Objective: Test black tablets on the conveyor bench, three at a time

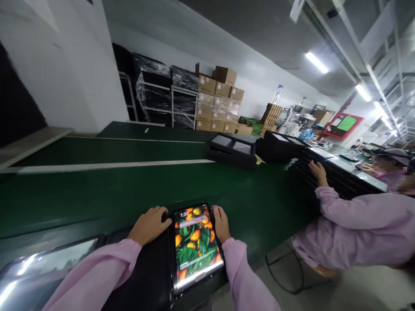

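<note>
A lit tablet (196, 246) lies in front of me, showing oranges, green leaves and the time 1:36. At its right edge my right hand (221, 223) is closed, fingers bent along the side. My left hand (147, 226) is just left of the tablet's upper left corner, its fingers curled over the far edge of a black tray-like piece (139, 276), thumb pointing at the tablet. What lies under those fingers is mostly hidden. Further left, another tablet-like panel (48, 272) with a glossy, reflecting surface is partly covered by my left sleeve.
The green worktable (136, 185) has pale strips across it. A black tray (231, 149) with grey panels stands further back. At right, a co-worker in pink has a hand (318, 172) by stacked black trays (340, 172). Cartons (217, 103) and wrapped racks (155, 90) line the wall.
</note>
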`<move>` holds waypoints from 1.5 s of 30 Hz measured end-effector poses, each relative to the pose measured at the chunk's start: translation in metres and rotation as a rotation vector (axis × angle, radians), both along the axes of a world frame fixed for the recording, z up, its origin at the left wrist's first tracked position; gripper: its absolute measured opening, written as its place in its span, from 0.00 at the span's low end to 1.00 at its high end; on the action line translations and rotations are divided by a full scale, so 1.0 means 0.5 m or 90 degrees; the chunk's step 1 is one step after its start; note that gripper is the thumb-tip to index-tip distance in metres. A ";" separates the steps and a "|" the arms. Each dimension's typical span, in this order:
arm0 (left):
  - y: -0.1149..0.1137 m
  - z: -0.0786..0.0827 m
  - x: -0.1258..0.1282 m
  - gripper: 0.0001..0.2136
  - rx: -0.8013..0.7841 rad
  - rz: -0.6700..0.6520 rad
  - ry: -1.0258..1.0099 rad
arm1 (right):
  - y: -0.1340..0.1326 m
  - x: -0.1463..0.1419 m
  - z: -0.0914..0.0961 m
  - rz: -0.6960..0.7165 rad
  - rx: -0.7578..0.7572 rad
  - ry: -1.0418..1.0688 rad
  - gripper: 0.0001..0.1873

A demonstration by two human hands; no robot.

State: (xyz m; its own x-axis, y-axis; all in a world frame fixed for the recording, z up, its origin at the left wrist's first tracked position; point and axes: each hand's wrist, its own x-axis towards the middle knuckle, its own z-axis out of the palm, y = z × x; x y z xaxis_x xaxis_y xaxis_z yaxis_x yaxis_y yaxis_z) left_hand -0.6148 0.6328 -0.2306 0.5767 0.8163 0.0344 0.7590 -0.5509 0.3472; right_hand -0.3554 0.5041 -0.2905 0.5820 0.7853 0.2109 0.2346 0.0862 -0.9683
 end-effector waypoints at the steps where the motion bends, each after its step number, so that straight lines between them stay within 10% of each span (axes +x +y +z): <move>1: -0.003 0.003 0.001 0.14 0.002 0.001 -0.008 | -0.001 0.000 0.001 0.000 -0.002 0.006 0.30; 18: -0.026 0.052 -0.004 0.14 -0.003 0.041 -0.049 | 0.001 0.014 0.009 -0.010 -0.051 0.055 0.36; 24: -0.198 0.097 -0.087 0.19 0.038 0.064 -0.060 | -0.005 0.013 0.022 -0.025 -0.097 0.052 0.36; 32: -0.481 0.036 -0.220 0.23 0.055 0.126 -0.059 | -0.012 0.026 0.029 0.002 -0.176 0.035 0.35; 45: -0.533 0.003 -0.285 0.27 0.088 0.115 0.009 | -0.275 -0.014 0.056 0.132 -0.291 0.061 0.59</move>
State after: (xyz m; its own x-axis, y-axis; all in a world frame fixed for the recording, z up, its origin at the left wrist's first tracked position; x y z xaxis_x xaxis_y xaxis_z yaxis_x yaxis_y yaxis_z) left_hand -0.7574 0.3666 -0.2292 0.4221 0.8946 0.1469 0.8539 -0.4467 0.2669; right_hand -0.3624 0.3665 -0.2626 0.4034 0.8862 -0.2278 0.1664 -0.3159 -0.9341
